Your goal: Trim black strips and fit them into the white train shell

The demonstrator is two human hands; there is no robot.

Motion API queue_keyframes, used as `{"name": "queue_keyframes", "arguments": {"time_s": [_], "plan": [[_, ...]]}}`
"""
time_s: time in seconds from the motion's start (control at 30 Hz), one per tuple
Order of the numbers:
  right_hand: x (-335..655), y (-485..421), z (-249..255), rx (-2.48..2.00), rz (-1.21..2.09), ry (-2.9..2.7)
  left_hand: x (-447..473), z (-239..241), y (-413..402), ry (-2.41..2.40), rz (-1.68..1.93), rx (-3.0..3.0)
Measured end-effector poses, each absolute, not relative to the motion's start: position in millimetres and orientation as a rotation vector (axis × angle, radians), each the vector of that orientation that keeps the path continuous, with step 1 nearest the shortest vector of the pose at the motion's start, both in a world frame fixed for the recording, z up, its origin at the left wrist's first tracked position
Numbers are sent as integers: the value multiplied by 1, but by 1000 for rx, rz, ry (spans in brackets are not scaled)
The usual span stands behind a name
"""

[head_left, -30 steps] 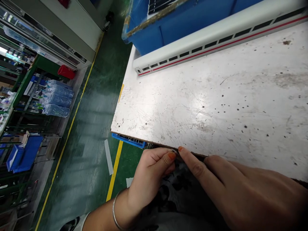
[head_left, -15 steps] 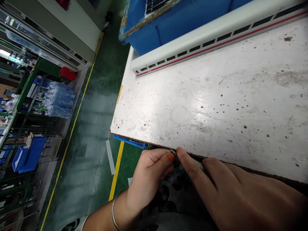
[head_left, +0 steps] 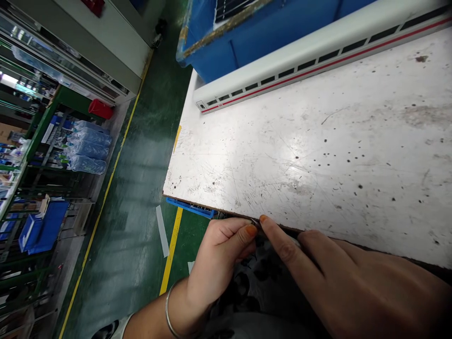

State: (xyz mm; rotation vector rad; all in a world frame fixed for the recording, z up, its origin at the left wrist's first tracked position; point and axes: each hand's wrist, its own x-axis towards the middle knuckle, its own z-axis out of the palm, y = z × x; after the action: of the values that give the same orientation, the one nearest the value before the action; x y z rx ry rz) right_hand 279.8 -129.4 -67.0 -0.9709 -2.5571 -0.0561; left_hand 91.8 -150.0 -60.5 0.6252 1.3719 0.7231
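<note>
My left hand (head_left: 221,261), with a metal bangle at the wrist, is closed in a pinch at the table's front edge. A thin dark sliver of something (head_left: 254,221) shows at its thumb and forefinger, too small to name. My right hand (head_left: 335,278) lies along the same edge, its forefinger reaching to that sliver. Its other fingers are bent under the edge, and what they hold, if anything, is hidden. On the white table (head_left: 254,155), away from both hands, lies a long white model train car (head_left: 282,68) with dark windows and a red stripe.
Behind the train car stands a large blue bin (head_left: 243,52) with a dark gridded item in it. A blue tray (head_left: 190,207) shows below the table's edge. Across the green floor (head_left: 141,165) are shelves with a red bucket (head_left: 100,109), bagged bottles (head_left: 88,146) and blue bins (head_left: 44,226).
The hands keep almost the same pose, with my right forefinger shifted very slightly at the edge. The whole view has moved a little; the train car and bin stay put.
</note>
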Motion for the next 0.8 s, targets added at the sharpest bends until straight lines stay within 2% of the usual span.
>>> {"name": "queue_keyframes", "arguments": {"time_s": [0.8], "plan": [[276, -132, -61, -999, -76, -2621, 92, -60, -149, 1394, 724, 644]]}}
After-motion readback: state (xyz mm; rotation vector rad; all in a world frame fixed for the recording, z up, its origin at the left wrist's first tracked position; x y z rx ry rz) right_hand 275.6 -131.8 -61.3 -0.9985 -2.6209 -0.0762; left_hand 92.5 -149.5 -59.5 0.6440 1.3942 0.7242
